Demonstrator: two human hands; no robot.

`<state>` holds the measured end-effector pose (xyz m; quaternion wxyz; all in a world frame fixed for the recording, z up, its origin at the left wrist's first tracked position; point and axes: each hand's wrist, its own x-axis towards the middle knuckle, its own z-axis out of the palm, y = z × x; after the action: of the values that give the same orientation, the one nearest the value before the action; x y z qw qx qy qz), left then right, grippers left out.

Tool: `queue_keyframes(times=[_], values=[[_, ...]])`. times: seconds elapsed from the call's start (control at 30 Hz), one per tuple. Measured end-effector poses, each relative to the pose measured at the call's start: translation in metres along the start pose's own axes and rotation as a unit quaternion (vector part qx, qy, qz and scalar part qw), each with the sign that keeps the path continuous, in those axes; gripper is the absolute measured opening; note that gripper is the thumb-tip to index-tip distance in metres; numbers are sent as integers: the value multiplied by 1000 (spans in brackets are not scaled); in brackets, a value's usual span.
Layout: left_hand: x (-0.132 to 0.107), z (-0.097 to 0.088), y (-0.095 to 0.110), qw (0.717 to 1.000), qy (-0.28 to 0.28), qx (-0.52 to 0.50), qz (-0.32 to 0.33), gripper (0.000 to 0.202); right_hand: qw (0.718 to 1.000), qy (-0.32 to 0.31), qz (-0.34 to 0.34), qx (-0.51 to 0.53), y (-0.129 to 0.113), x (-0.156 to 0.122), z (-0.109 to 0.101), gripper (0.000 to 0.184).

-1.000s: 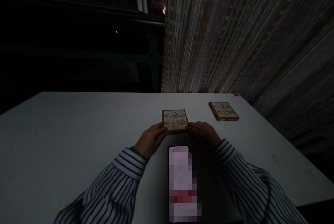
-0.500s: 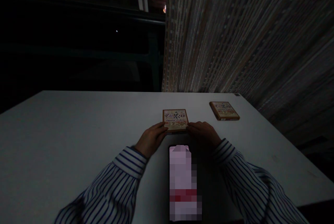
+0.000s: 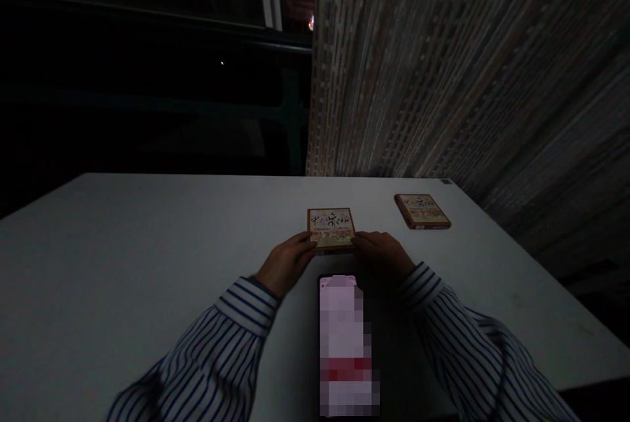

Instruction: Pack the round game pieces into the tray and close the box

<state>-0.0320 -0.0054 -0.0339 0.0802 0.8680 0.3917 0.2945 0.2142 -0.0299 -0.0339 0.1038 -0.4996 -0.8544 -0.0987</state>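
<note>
A flat, square Chinese chess box (image 3: pixel 331 224) with printed lettering lies between my two hands. My left hand (image 3: pixel 286 263) grips its left edge near the front corner, thumb on the top face. On the opposite side, my right hand (image 3: pixel 381 253) pinches the right edge in the same way. Both hands are closed on the box, and their undersides are hidden. A phone (image 3: pixel 342 337) with a lit, blurred-out screen lies on the table just in front of the box, between my forearms.
A second, matching box (image 3: pixel 423 211) lies farther right on the white table (image 3: pixel 172 245). A string curtain (image 3: pixel 374 81) hangs behind the table's far right edge. The surroundings are dark, and the table's right edge slants toward me.
The view has shifted very slightly, so the scene sits a little lower. Both hands keep the same hold on the box.
</note>
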Motion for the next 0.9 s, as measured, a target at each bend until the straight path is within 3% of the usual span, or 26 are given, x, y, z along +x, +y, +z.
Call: queue_keyframes(times=[0.77,0.9], values=[[-1,-2,-1,1000,-4,-6,1,28,999,-51,-5,10,-1,2,-4,26],[2,-6,2,1000,-1,-2,-11,30,1000,-19,15,-1,-4,3,-7,30]])
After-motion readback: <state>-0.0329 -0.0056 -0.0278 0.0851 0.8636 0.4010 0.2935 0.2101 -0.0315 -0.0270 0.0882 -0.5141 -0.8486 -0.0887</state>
